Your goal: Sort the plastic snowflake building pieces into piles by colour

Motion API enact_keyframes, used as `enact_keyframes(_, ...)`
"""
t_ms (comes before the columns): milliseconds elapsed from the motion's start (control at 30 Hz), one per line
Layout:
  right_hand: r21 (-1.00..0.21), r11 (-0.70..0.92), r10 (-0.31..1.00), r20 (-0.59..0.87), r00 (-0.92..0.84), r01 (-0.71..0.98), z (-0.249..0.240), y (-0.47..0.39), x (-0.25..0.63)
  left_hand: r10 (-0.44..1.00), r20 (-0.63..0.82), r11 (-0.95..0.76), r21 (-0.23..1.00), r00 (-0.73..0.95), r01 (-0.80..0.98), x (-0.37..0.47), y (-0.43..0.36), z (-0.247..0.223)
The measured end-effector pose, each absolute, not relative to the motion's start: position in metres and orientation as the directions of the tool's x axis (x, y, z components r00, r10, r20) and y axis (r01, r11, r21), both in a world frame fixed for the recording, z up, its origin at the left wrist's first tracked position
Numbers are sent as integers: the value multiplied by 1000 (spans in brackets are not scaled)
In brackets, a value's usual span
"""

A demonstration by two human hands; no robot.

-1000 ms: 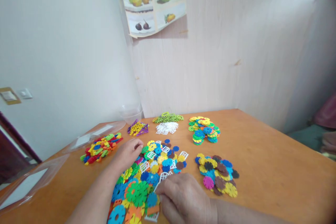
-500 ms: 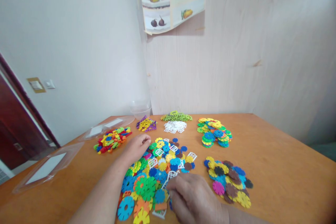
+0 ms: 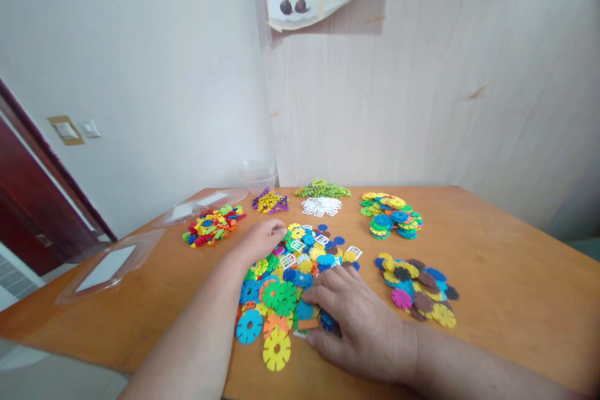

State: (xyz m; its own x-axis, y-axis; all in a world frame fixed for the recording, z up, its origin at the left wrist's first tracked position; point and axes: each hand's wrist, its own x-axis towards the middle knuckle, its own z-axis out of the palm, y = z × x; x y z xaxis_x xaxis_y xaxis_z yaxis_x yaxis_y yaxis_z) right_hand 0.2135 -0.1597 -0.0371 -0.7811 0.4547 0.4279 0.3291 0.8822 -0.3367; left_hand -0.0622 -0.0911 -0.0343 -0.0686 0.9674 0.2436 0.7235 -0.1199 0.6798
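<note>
In front of me lies a mixed pile of notched plastic discs (image 3: 276,349), blue, green, yellow and orange, with white window-shaped pieces (image 3: 287,261) among them. My left hand (image 3: 268,239) rests at the pile's far left edge, fingers curled in; whatever they may hold is hidden. Over the pile's right side reaches my right hand (image 3: 359,319), palm down, with thumb and fingers apart. Its thumb is beside an orange block (image 3: 307,325) and a blue disc (image 3: 304,310). The pieces under the palm are hidden.
Sorted heaps stand around: brown and yellow discs (image 3: 424,300), stacked discs (image 3: 391,215), white windows (image 3: 321,206), green pieces (image 3: 323,190), purple-yellow pieces (image 3: 270,201), and coloured blocks (image 3: 213,226). A clear tub (image 3: 259,178) stands behind; clear lids (image 3: 152,244) lie left.
My right hand has gone from closed fingers to spread fingers over the pile. My left hand stays curled at the pile's edge. The view has tilted down and shifted.
</note>
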Motion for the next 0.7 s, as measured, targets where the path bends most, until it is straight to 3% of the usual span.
enact_keyframes(333,-264,895,443,416,-794,361,-34,-157,207,974,226,-152,662,-2,734,-60,-91,-33)
enact_keyframes(500,-337,861,505,483,-715,380,-38,-151,207,953,299,-224,615,39,756,-49,-95,-24)
enact_keyframes(600,-412,815,579,537,-614,407,-41,-144,208,945,318,-281,668,77,689,-33,-102,-13)
enact_keyframes(700,-434,792,611,578,-541,430,-44,-137,210,962,227,-272,763,151,586,-17,-112,-2)
